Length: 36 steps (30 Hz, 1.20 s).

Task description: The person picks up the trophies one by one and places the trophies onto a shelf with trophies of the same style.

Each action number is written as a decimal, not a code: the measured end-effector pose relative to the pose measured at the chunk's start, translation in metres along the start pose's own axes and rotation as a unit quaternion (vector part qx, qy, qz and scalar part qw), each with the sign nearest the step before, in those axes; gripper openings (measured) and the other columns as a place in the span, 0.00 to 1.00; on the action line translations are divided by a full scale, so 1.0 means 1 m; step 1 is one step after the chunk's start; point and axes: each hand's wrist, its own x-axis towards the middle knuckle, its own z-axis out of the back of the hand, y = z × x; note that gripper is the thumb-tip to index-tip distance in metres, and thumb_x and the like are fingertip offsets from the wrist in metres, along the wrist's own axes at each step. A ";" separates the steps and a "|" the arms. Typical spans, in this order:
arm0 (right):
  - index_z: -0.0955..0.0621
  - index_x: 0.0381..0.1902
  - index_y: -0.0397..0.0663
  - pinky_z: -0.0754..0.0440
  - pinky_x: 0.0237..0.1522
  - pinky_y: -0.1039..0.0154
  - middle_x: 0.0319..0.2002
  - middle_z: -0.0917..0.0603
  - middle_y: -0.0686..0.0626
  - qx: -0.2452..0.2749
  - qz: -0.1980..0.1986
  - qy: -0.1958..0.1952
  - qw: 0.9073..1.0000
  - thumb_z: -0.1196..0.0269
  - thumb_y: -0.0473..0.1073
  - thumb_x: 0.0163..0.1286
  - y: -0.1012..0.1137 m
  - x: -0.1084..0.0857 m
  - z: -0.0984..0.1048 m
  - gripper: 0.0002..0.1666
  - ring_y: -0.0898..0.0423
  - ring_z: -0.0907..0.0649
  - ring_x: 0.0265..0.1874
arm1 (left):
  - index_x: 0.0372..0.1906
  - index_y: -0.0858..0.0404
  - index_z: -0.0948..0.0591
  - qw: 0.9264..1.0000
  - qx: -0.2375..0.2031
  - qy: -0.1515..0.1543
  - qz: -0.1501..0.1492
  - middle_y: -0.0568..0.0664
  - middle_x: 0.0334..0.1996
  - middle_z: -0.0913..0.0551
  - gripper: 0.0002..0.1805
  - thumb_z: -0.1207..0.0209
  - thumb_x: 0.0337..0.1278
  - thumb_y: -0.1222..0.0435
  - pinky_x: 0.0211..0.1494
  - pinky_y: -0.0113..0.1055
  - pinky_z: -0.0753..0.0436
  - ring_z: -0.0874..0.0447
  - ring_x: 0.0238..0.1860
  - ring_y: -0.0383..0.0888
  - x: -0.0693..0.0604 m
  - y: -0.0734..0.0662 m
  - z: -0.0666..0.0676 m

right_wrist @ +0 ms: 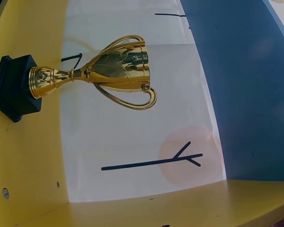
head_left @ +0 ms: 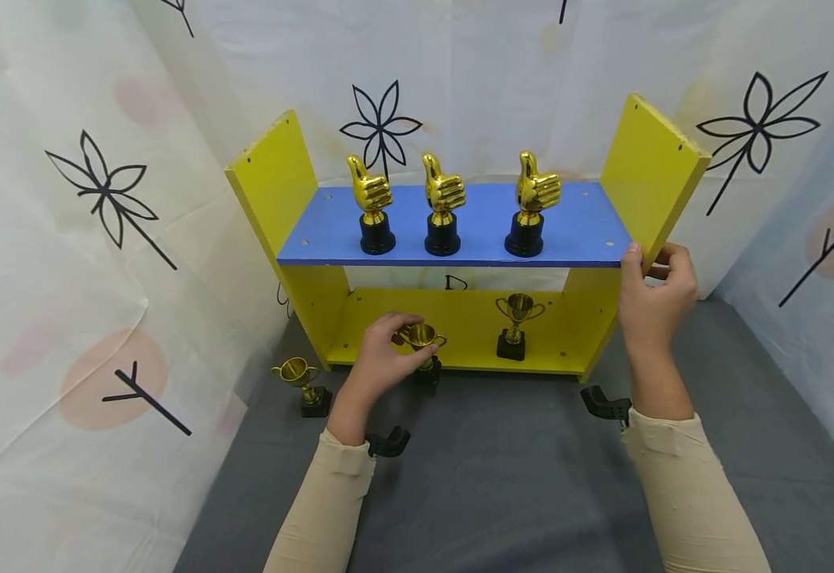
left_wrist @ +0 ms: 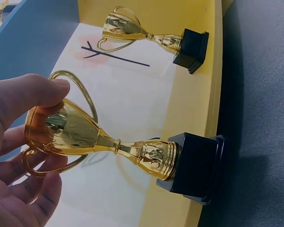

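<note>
My left hand (head_left: 381,358) holds a small gold trophy cup (left_wrist: 73,127) by its bowl, thumb on one side and fingers on the other. Its black base is at the front edge of the yellow bottom board (head_left: 460,362); whether it touches is unclear. To the right, a second trophy cup (head_left: 520,309) stands upright on that board. My right hand (head_left: 652,306) grips the shelf's yellow right side panel (head_left: 656,167), its thumb near the end of the blue board (head_left: 485,203). Left of the shelf, a third trophy cup (head_left: 297,372) stands on the grey surface.
On the blue board stand three gold thumbs-up trophies, at left (head_left: 372,191), middle (head_left: 444,192) and right (head_left: 537,191). A yellow left side panel (head_left: 274,187) rises beside them. White patterned cloth (head_left: 474,79) hangs behind the shelf. Grey cloth (head_left: 503,469) lies in front.
</note>
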 end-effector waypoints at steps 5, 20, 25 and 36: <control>0.13 0.45 0.48 0.28 0.38 0.70 0.35 0.23 0.72 0.002 0.004 -0.003 1.000 0.34 0.58 0.70 0.001 0.000 0.000 0.21 0.69 0.24 0.33 | 0.57 0.61 0.13 1.000 -0.006 0.003 0.005 0.54 0.51 0.13 0.24 0.22 0.57 0.60 0.54 0.57 0.13 0.16 0.48 0.50 0.003 0.001 -0.001; 0.13 0.45 0.50 0.28 0.36 0.70 0.35 0.22 0.71 0.007 0.003 0.002 1.000 0.34 0.58 0.70 -0.001 0.001 0.000 0.19 0.68 0.24 0.33 | 0.58 0.64 0.13 1.000 -0.009 0.013 0.000 0.53 0.52 0.12 0.25 0.21 0.56 0.60 0.53 0.45 0.12 0.15 0.49 0.48 0.012 0.002 -0.007; 0.13 0.45 0.51 0.28 0.36 0.70 0.35 0.22 0.71 0.010 0.003 0.000 1.000 0.34 0.58 0.70 0.000 0.001 0.000 0.19 0.68 0.23 0.33 | 0.58 0.63 0.14 1.000 -0.013 0.017 0.007 0.54 0.53 0.12 0.25 0.22 0.57 0.60 0.54 0.48 0.12 0.15 0.49 0.49 0.015 0.002 -0.009; 0.13 0.46 0.46 0.28 0.35 0.73 0.34 0.23 0.72 -0.001 -0.008 -0.012 1.000 0.33 0.53 0.69 -0.003 0.002 -0.002 0.18 0.71 0.24 0.32 | 0.59 0.62 0.14 1.000 -0.011 0.012 0.015 0.54 0.55 0.12 0.25 0.23 0.58 0.60 0.55 0.47 0.12 0.15 0.51 0.50 0.023 0.000 -0.016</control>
